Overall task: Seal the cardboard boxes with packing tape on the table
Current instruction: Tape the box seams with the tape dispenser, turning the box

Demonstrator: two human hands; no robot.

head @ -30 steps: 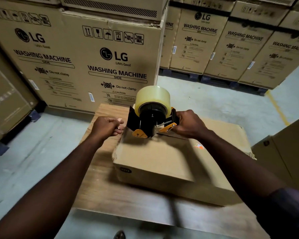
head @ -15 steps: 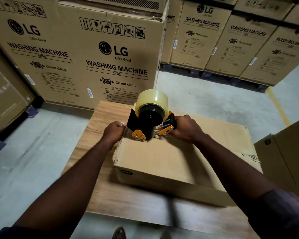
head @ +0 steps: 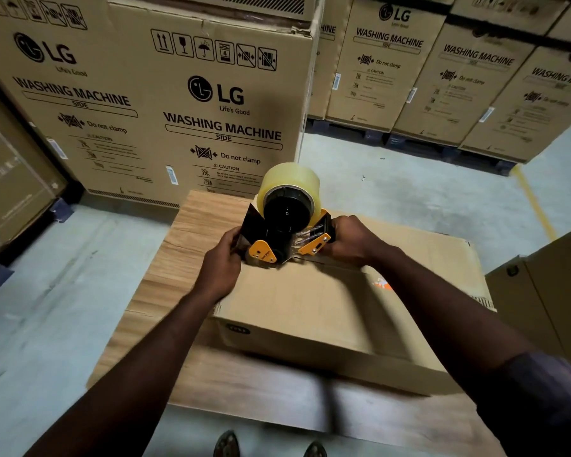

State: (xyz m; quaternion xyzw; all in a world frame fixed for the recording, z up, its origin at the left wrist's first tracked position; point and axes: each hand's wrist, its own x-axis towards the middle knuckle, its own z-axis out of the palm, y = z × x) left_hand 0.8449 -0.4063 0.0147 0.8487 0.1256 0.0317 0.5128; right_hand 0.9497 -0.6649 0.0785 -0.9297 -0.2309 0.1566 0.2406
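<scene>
A flat brown cardboard box (head: pixel 317 311) lies on the wooden table (head: pixel 192 225). A black and orange tape dispenser (head: pixel 285 235) with a roll of clear tape stands at the far left end of the box's top, over the centre seam. My right hand (head: pixel 350 240) grips the dispenser's handle on its right side. My left hand (head: pixel 220 265) is at the box's left end, right beside the dispenser's front, fingers curled toward it; what they pinch is hidden.
Tall washing machine cartons (head: pixel 185 103) stand close behind the table and along the back wall (head: pixel 442 77). Another brown carton (head: pixel 548 291) stands to the right of the table. Grey concrete floor (head: pixel 47 291) lies to the left.
My left hand has moved right to the dispenser's front. The dispenser and my right hand stayed at the box's far left end; the camera has shifted slightly.
</scene>
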